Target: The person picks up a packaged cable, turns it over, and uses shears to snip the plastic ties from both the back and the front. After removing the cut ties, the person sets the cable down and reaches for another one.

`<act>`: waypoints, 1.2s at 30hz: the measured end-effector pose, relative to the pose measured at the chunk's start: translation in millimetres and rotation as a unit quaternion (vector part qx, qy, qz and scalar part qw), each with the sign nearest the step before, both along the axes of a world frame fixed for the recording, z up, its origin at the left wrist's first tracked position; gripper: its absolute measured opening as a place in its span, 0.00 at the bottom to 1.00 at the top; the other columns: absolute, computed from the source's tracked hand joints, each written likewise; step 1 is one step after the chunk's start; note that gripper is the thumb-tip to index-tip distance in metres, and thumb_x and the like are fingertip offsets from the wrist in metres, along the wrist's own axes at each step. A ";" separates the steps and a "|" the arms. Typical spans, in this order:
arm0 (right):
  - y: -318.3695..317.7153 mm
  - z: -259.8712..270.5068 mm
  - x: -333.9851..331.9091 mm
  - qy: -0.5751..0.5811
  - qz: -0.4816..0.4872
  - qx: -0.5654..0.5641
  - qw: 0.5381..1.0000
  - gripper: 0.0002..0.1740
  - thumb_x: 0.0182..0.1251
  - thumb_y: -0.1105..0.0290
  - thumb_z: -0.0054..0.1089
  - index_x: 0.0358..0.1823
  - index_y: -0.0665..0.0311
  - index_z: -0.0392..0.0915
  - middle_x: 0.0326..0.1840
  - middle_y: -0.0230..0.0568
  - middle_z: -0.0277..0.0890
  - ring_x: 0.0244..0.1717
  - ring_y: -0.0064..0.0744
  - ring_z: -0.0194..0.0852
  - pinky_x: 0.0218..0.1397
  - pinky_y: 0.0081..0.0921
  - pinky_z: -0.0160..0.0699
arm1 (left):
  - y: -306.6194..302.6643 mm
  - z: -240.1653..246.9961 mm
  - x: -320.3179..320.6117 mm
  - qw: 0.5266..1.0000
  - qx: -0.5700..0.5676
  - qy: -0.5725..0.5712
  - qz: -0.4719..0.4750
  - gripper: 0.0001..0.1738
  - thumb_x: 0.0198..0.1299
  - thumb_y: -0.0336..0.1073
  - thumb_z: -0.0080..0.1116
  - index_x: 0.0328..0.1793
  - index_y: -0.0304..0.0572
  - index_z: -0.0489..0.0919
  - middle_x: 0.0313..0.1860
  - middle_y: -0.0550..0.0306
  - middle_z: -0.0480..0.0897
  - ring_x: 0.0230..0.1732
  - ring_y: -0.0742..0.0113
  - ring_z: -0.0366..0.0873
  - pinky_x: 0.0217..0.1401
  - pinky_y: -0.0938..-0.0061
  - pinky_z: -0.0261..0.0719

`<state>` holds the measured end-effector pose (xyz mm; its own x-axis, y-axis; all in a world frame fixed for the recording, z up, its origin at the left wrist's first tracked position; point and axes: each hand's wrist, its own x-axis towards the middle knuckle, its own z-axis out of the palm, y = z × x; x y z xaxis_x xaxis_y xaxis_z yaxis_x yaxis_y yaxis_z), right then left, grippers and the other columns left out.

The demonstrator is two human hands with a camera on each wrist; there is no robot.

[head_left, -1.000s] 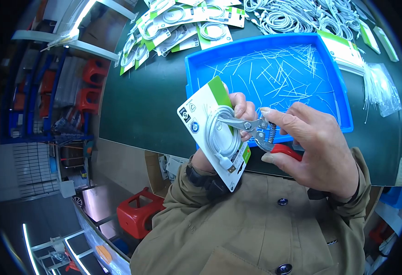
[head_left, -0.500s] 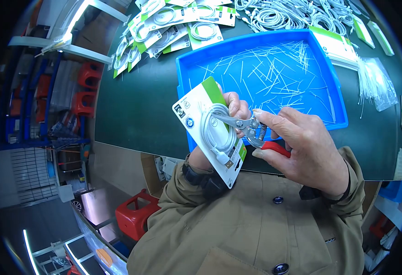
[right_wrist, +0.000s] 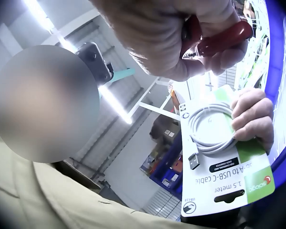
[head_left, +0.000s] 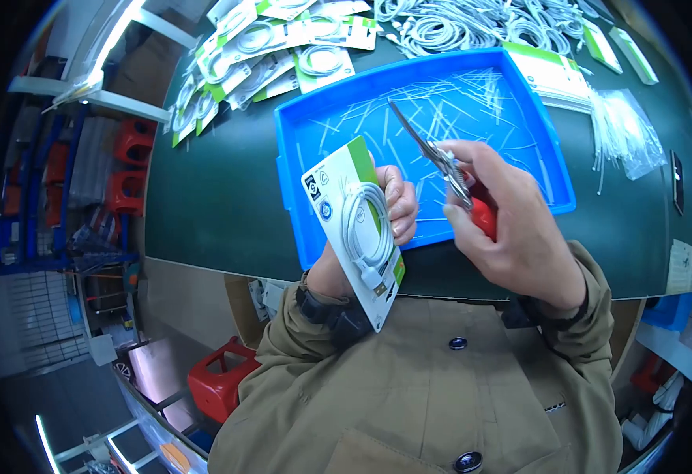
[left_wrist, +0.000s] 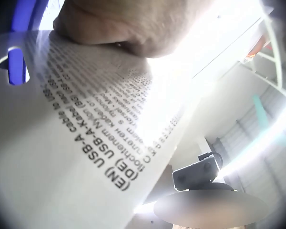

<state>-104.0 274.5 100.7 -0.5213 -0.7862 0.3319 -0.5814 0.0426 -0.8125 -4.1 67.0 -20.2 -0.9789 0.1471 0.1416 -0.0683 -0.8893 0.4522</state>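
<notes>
My left hand [head_left: 397, 204] grips a white and green packaging card [head_left: 339, 229] by its far edge, fingers over the front. A coiled white USB cable [head_left: 350, 233] sits on the card's face, its plug near the lower end. Printed text covers the card's back [left_wrist: 52, 157] in the left wrist view. My right hand [head_left: 515, 217] holds metal cutters [head_left: 450, 172] by red handles [right_wrist: 226, 38]. Their thin tip points up and left above the blue tray [head_left: 281, 158], apart from the card. The right wrist view shows the cable coil face-on, with the left hand's fingers touching it.
Many cut white tie pieces [head_left: 433, 118] lie scattered in the tray. Behind it are a pile of carded cables [head_left: 251, 67] and loose coiled cables [head_left: 448, 31]. Blank cards [head_left: 543, 71] and a bag of white ties [head_left: 626, 138] lie to the right on the green table [head_left: 219, 189].
The cutters have left the cable coil, moving up and right, and turned so they appear edge-on. The left hand still holds the card. The whole view has shifted a little.
</notes>
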 end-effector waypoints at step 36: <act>13.4 -19.1 -39.6 -0.244 -0.066 -0.065 0.965 0.15 0.68 0.79 0.69 0.53 0.67 0.77 0.36 0.31 0.78 0.34 0.14 0.72 0.36 0.18 0.70 | -90.3 25.0 117.0 0.969 -0.105 0.044 0.219 0.35 0.89 0.62 0.25 0.41 0.43 0.74 0.31 0.55 0.75 0.32 0.60 0.77 0.40 0.63 0.82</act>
<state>-143.6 287.9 81.6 -0.7338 -0.6699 0.1127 -0.1250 -0.0300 -0.9917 113.0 -23.4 4.8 -0.9396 -0.2447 0.2394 0.3417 -0.7123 0.6131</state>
